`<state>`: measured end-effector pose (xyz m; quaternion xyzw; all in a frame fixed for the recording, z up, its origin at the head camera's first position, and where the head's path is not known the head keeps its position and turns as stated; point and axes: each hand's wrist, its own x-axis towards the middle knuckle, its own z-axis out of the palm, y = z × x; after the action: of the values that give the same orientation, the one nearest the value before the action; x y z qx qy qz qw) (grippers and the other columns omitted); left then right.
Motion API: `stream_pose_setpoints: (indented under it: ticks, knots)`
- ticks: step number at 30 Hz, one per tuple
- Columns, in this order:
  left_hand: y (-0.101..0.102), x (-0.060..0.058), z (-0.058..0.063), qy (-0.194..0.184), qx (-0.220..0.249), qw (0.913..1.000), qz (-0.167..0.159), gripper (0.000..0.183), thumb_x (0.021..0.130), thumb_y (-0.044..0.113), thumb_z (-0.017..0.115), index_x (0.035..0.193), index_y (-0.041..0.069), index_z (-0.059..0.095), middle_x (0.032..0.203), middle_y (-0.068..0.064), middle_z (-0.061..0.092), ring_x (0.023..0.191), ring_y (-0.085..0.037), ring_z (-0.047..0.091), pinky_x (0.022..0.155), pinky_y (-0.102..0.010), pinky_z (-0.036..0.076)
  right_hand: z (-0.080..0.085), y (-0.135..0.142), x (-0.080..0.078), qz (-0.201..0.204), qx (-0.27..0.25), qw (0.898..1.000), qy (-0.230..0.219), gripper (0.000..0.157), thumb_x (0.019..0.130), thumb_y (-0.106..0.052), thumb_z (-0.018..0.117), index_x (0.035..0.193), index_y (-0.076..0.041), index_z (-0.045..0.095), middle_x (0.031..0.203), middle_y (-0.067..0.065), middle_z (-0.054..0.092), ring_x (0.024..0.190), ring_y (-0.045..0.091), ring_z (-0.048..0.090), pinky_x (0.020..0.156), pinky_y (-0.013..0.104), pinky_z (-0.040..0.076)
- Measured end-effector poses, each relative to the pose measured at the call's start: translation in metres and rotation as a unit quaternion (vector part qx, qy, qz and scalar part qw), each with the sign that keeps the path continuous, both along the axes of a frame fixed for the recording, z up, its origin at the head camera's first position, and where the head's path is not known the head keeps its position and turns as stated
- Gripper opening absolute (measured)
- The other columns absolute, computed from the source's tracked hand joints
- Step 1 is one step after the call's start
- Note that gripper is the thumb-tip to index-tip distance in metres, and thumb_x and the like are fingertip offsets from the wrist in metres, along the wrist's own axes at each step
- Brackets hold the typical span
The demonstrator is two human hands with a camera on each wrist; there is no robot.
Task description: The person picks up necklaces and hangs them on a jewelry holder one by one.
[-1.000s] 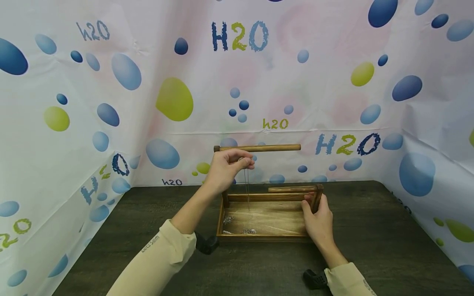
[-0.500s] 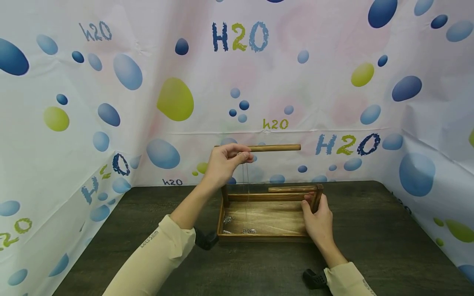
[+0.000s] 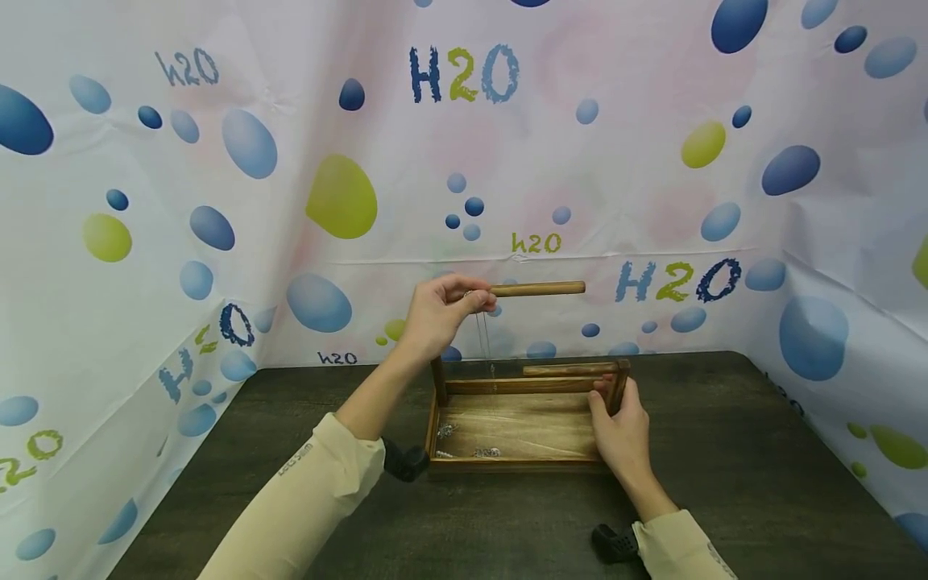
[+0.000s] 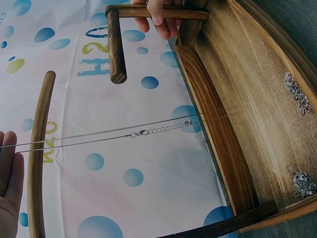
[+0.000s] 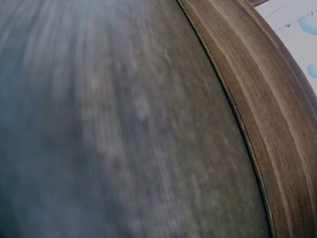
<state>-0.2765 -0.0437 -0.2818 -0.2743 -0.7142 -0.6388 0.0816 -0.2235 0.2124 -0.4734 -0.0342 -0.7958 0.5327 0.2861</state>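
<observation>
My left hand [image 3: 444, 316] pinches a thin silver necklace [image 4: 143, 132] between thumb and fingertips, right by the upper bar [image 3: 540, 288] of a wooden jewelry stand. Two strands of the necklace hang down, its clasp and extender chain at the low end in the left wrist view. In the head view my hand covers the bar's left end. My right hand [image 3: 625, 427] grips the stand's right post [image 3: 618, 388], below the shorter lower bar [image 3: 561, 370]. Beneath is the stand's tray [image 3: 522, 464]. The right wrist view shows only the tray's wooden side [image 5: 262, 109] and blurred tabletop.
Small piles of silver chain lie in the tray, one heap [image 4: 302, 182] in its left part and another heap [image 4: 298, 95] along the front wall. The stand sits on a dark wood-grain table [image 3: 507, 524]. A printed white curtain [image 3: 565, 161] surrounds the table's back and sides.
My left hand has risen slightly and now overlaps the upper bar's left end. The hanging necklace has swung and its low end sits higher. My right hand keeps its grip on the post.
</observation>
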Motion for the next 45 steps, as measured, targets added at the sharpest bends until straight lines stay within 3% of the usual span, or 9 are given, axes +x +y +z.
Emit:
stream_pose_setpoints:
  ticks: [17,31,45]
  knots:
    - [0.001,-0.015,-0.002,-0.015,-0.006,0.9998,0.012,0.017,0.097,0.002,0.065,0.108,-0.009,0.071,0.095,-0.018,0.074,0.087,-0.022,0.074,0.087,-0.033,0.057,0.003,-0.002,-0.006,-0.005,-0.006,1.000,-0.008,0.029,0.100,-0.011,0.060,0.128,-0.004,0.055,0.115,0.016,0.068,0.102,0.028,0.065,0.079,0.017,0.044]
    - [0.006,-0.019,0.002,-0.015,-0.043,0.9987,0.024,0.019,0.098,0.007,0.065,0.111,-0.004,0.072,0.096,-0.015,0.075,0.090,-0.022,0.073,0.090,-0.030,0.056,0.005,0.002,-0.007,-0.004,-0.001,1.000,-0.002,0.030,0.100,-0.011,0.058,0.129,-0.002,0.054,0.116,0.018,0.067,0.103,0.031,0.065,0.078,0.015,0.042]
    - [0.024,-0.025,0.009,0.000,-0.060,0.9982,0.001,0.015,0.097,0.006,0.066,0.108,-0.001,0.074,0.095,-0.012,0.075,0.089,-0.021,0.073,0.088,-0.036,0.057,0.003,-0.001,-0.007,-0.009,-0.001,1.000,-0.006,0.030,0.100,-0.010,0.059,0.129,-0.002,0.054,0.115,0.017,0.068,0.100,0.029,0.065,0.077,0.016,0.043]
